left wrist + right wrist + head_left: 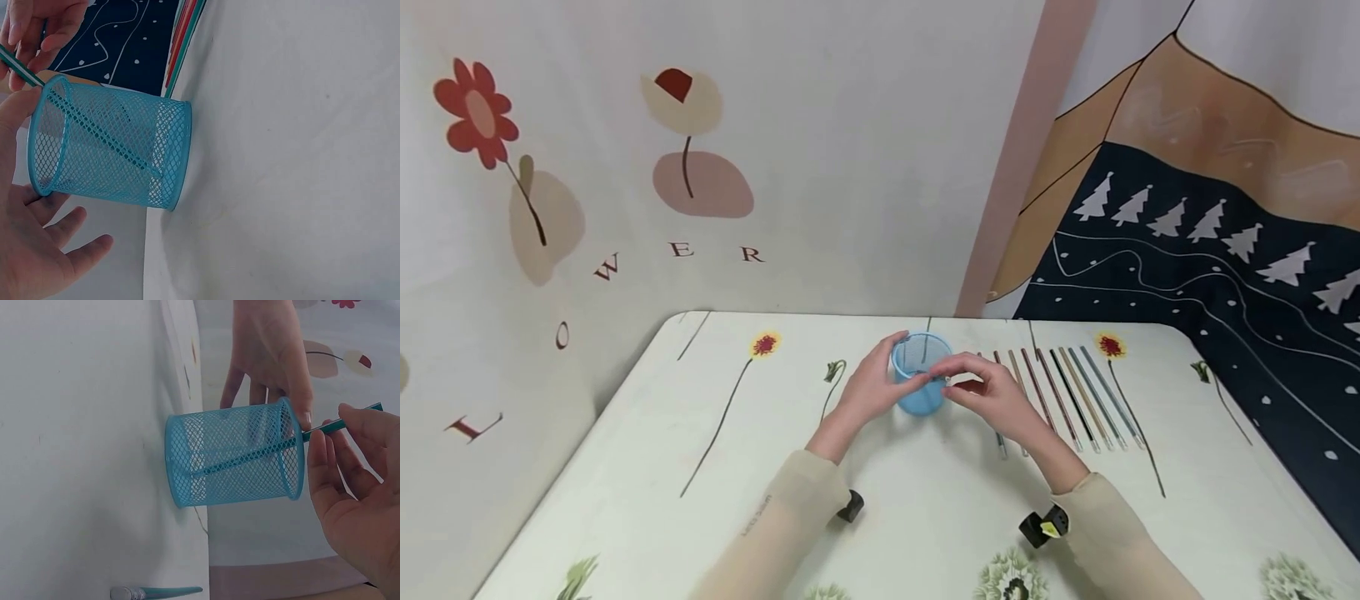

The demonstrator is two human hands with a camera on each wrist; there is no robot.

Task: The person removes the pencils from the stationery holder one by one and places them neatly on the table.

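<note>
A light blue wire-mesh pencil cup [922,402] stands upright on the table near its far edge. My left hand [871,385] holds it by the rim from the left, with the thumb on one side and fingers spread along the other, as the left wrist view shows. From the right, my right hand [1000,402] pinches a teal-green pencil [331,427] between thumb and fingers at the cup's mouth. The pencil leans inside the cup, its lower part showing through the mesh down near the base.
Several pencils [1067,400] lie side by side in a row to the right of the cup, partly behind my right hand. The white tablecloth [737,517] has printed flowers. A patterned curtain [850,167] hangs behind the table's far edge.
</note>
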